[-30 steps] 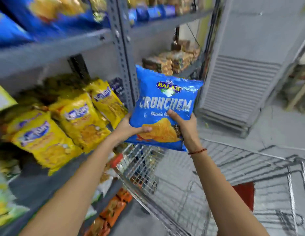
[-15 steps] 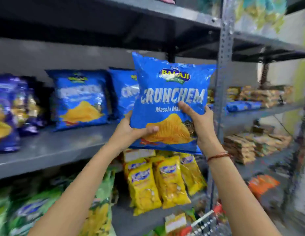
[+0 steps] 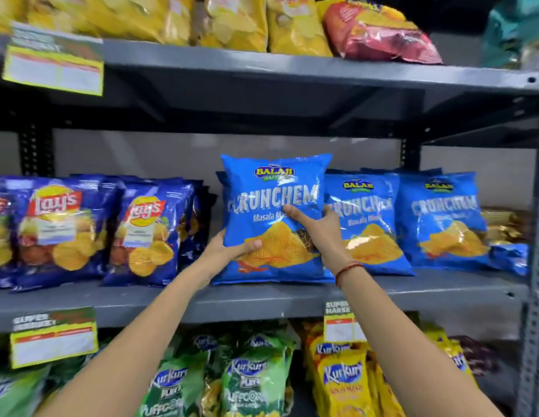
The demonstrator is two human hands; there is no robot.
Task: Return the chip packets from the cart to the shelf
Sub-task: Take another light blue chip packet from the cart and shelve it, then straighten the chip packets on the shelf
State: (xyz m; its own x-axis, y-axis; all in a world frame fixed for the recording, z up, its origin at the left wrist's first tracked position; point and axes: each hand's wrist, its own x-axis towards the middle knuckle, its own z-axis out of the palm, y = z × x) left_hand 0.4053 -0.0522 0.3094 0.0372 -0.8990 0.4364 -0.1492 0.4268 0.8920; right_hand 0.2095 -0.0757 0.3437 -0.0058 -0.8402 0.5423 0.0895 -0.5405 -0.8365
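Note:
I hold a blue Balaji Crunchem chip packet point(image 3: 271, 188) upright with both hands. Its bottom edge rests on the grey middle shelf point(image 3: 262, 299). My left hand point(image 3: 226, 251) grips its lower left edge, thumb across the front. My right hand point(image 3: 316, 227) presses on its right side, fingers spread over the front. Two matching blue Crunchem packets point(image 3: 367, 218) point(image 3: 442, 218) stand to its right on the same shelf. The cart is out of view.
Dark blue Lay's packets point(image 3: 147, 230) stand to the left on the same shelf. Yellow and red bags point(image 3: 376, 31) fill the upper shelf. Green and yellow Kurkure packets point(image 3: 250, 380) sit on the shelf below. Price tags point(image 3: 340, 323) hang on the shelf edges. A steel upright point(image 3: 536, 266) stands at right.
The view swung from the cart up to the shelf. Both hands carried the blue packet up and forward onto the middle shelf, left of the other Crunchem packets.

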